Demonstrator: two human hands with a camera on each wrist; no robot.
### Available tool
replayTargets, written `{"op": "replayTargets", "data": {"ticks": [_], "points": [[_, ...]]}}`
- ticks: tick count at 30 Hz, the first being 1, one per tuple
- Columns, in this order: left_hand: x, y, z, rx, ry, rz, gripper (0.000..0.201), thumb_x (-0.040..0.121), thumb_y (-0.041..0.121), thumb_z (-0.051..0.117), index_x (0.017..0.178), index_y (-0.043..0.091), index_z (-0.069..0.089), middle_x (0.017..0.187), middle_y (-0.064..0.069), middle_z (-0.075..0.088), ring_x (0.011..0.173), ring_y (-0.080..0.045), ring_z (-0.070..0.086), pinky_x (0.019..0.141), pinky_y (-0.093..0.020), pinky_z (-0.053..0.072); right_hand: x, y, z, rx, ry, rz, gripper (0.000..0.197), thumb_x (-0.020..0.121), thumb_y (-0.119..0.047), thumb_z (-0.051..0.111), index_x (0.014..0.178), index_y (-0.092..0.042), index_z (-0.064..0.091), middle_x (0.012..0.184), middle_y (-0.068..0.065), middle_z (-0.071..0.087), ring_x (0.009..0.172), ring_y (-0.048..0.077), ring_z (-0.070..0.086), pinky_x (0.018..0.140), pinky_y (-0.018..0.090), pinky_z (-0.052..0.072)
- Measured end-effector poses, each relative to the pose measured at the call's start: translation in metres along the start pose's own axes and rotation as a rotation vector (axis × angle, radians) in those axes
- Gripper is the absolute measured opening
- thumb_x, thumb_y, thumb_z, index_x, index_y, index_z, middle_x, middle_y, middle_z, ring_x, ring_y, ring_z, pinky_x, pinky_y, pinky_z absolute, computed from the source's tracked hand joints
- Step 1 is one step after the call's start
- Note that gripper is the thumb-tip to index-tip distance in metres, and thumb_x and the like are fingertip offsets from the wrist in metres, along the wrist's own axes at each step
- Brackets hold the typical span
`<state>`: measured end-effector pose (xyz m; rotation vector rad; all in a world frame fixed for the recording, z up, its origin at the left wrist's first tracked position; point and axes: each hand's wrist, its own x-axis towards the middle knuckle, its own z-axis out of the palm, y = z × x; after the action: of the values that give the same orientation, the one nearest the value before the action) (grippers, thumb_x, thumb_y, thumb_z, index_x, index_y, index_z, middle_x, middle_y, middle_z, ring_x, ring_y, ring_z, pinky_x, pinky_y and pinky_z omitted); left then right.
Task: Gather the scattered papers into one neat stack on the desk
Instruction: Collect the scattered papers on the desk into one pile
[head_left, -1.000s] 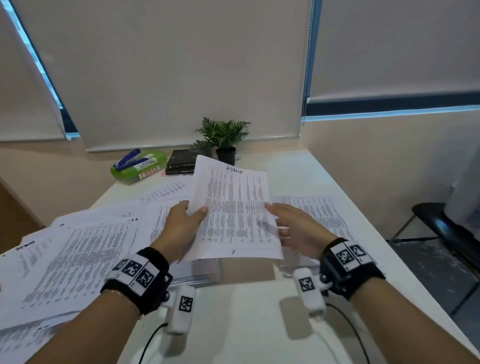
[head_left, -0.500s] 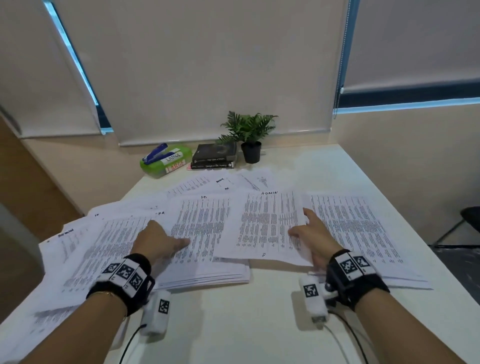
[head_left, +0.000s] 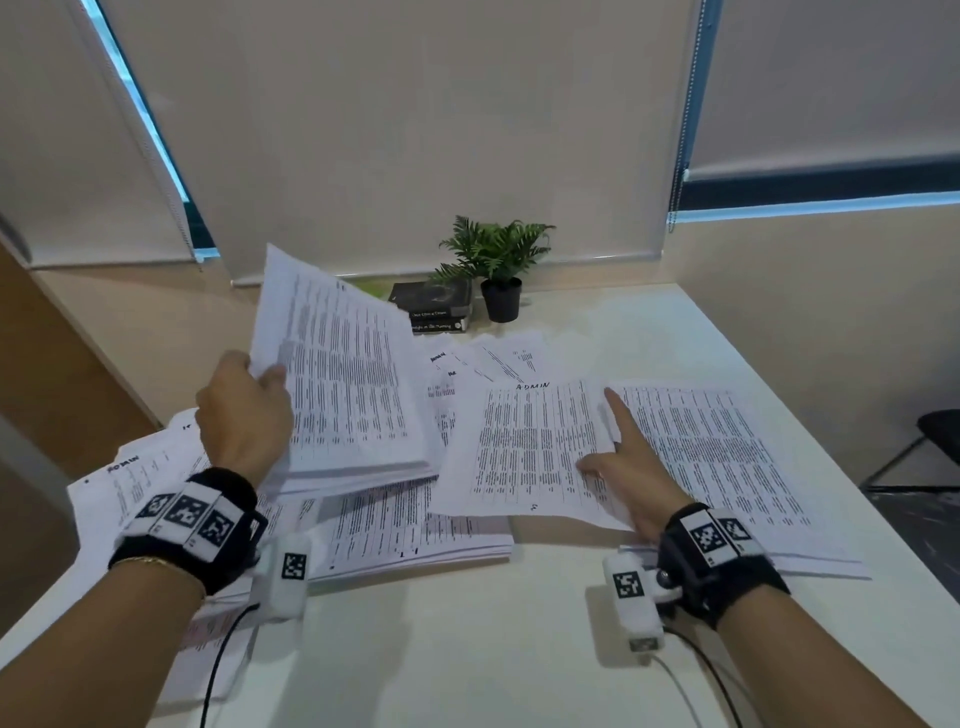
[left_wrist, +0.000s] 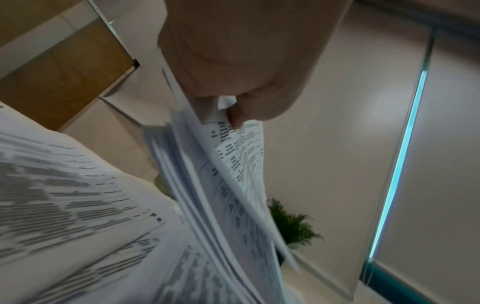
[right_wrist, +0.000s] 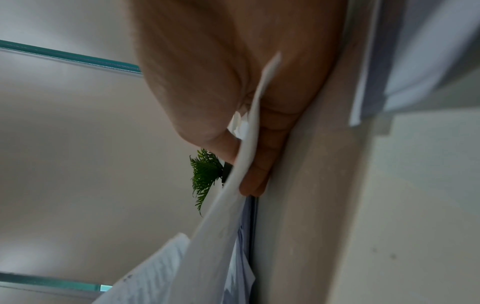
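Observation:
Printed papers lie scattered over the white desk (head_left: 467, 649). My left hand (head_left: 265, 374) grips a thick bundle of sheets (head_left: 353, 379) by its left edge and holds it tilted above the desk. In the left wrist view the thumb (left_wrist: 233, 117) presses the bundle (left_wrist: 233, 185) against the fingers. My right hand (head_left: 613, 447) rests at the right edge of the sheet headed ADMIN (head_left: 530, 447), index finger stretched forward. In the right wrist view that sheet (right_wrist: 233, 195) runs between the thumb and the fingers (right_wrist: 259, 164).
A stack (head_left: 415, 535) lies under the raised bundle, another stack (head_left: 727, 457) at the right, loose sheets (head_left: 130, 467) at the left. A potted plant (head_left: 498, 260) and black books (head_left: 431, 306) stand at the back. A dark chair (head_left: 940, 431) is beyond the right edge.
The ADMIN sheet went down from both hands onto the desk. My left hand then took a bundle from the middle pile and raised it, tilted. My right hand stayed at the sheet's edge.

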<state>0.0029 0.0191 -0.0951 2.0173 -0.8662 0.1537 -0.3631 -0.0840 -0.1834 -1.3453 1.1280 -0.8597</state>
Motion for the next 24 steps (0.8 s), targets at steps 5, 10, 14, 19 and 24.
{"op": "replayTargets", "data": {"ticks": [5, 10, 14, 19, 24], "points": [[0.009, 0.029, -0.005, -0.289, 0.139, -0.056, 0.025, 0.106, 0.03, 0.061, 0.112, 0.006, 0.057, 0.11, -0.016, 0.065, 0.088, -0.029, 0.056, 0.074, -0.041, 0.047, -0.01, -0.008, 0.002, -0.027, -0.036, 0.018, 0.054, 0.095, 0.007, 0.058, 0.139, -0.023, 0.064, 0.156, -0.001, 0.049, 0.132, 0.014, 0.049, 0.103, 0.031, 0.035], [-0.003, 0.045, 0.012, -0.461, 0.113, -0.096, 0.015, 0.106, 0.025, 0.063, 0.107, 0.01, 0.058, 0.097, -0.001, 0.063, 0.072, -0.012, 0.057, 0.052, -0.014, 0.042, -0.012, -0.008, 0.003, -0.032, -0.037, 0.05, 0.047, 0.093, 0.006, 0.06, 0.13, -0.021, 0.071, 0.142, -0.004, 0.06, 0.124, 0.017, 0.056, 0.109, 0.037, 0.041], [-0.004, 0.049, 0.022, -0.616, 0.156, -0.15, 0.014, 0.106, 0.025, 0.063, 0.106, 0.014, 0.054, 0.102, 0.0, 0.065, 0.078, -0.011, 0.061, 0.057, -0.016, 0.044, -0.014, -0.009, 0.003, -0.065, -0.063, 0.047, 0.051, 0.092, 0.008, 0.058, 0.132, -0.021, 0.069, 0.143, -0.005, 0.061, 0.127, 0.018, 0.055, 0.096, 0.031, 0.045], [-0.004, 0.051, 0.028, -0.783, 0.179, -0.206, 0.014, 0.106, 0.023, 0.063, 0.099, 0.017, 0.053, 0.098, 0.001, 0.065, 0.077, -0.009, 0.062, 0.052, -0.013, 0.051, -0.013, -0.012, 0.004, -0.124, -0.088, 0.025, 0.053, 0.091, 0.01, 0.055, 0.136, -0.016, 0.066, 0.146, -0.003, 0.058, 0.126, 0.009, 0.044, 0.102, 0.028, 0.034], [-0.013, 0.054, 0.039, -0.795, 0.029, -0.261, 0.018, 0.105, 0.022, 0.065, 0.094, 0.016, 0.053, 0.083, 0.003, 0.059, 0.07, -0.015, 0.057, 0.057, -0.03, 0.049, -0.01, -0.008, 0.005, -0.068, -0.073, 0.042, 0.043, 0.097, 0.003, 0.055, 0.134, -0.015, 0.067, 0.147, 0.0, 0.059, 0.118, 0.014, 0.055, 0.093, 0.03, 0.045]]}}
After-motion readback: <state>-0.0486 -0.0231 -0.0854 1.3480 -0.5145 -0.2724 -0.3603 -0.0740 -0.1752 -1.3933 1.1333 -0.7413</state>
